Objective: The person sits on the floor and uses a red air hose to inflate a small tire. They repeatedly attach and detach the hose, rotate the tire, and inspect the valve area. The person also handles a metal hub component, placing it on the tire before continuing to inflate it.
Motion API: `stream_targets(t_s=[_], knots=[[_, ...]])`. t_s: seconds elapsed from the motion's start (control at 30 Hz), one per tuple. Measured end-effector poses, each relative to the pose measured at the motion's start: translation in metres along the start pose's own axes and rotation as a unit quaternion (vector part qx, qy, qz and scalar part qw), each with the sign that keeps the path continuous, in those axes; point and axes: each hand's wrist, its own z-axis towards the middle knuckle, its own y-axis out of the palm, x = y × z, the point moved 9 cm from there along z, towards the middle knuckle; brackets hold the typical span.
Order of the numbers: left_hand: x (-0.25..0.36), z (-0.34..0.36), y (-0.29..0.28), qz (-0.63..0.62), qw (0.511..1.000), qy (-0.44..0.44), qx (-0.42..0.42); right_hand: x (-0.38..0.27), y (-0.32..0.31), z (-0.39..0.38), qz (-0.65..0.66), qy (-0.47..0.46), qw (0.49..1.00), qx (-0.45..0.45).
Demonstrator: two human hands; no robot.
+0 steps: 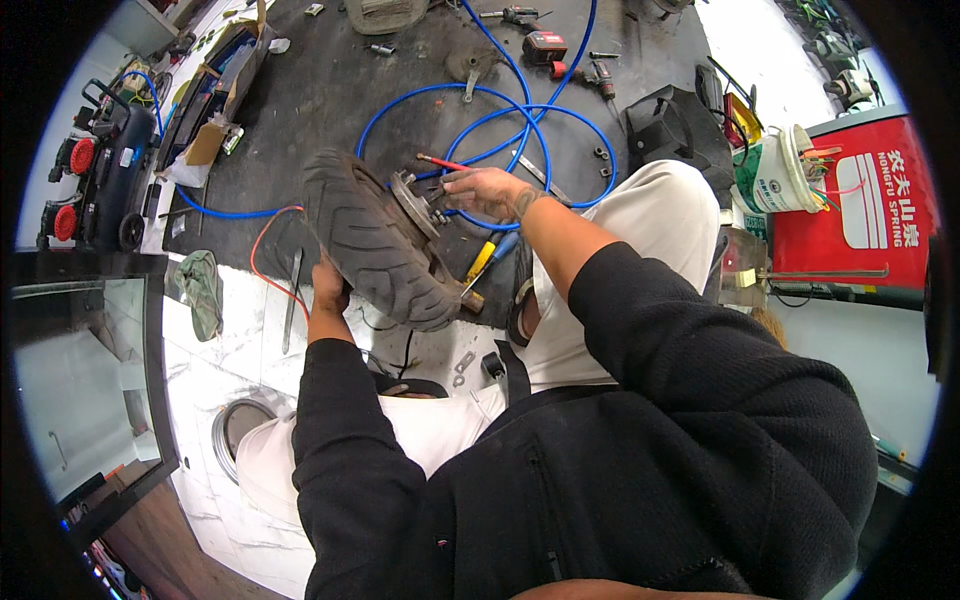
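Observation:
A motor-vehicle wheel with a dark, blocky-treaded tire is propped on edge in front of me, its metal hub facing right. My left hand grips the tire's left side, its fingers partly hidden behind the rubber. Beside the hub's studs is my right hand, fingers bent and drawn together; what they hold, if anything, is hidden. A thin red stick-like tool reaches up to these fingers, but whether it is held I cannot tell. Close to the wheel lie a yellow-handled tool and a blue-handled tool.
A blue air hose loops over the black mat. Beyond are a cordless tool's red battery and an air tool. At left stands a black compressor; at right, a white bucket and red cabinet.

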Motion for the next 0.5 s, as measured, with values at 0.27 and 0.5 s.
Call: stream_targets(t_s=[0.27,0.5], knots=[[-0.008,0.018,-0.011,0.018,0.998,0.006,-0.066,-0.018,0.009,0.006,-0.195,-0.006,0.980,-0.033],[0.001,0.010,-0.003,-0.047,0.996,-0.005,-0.072,-0.017,0.037,-0.002,-0.252,-0.026,0.966,-0.044]])
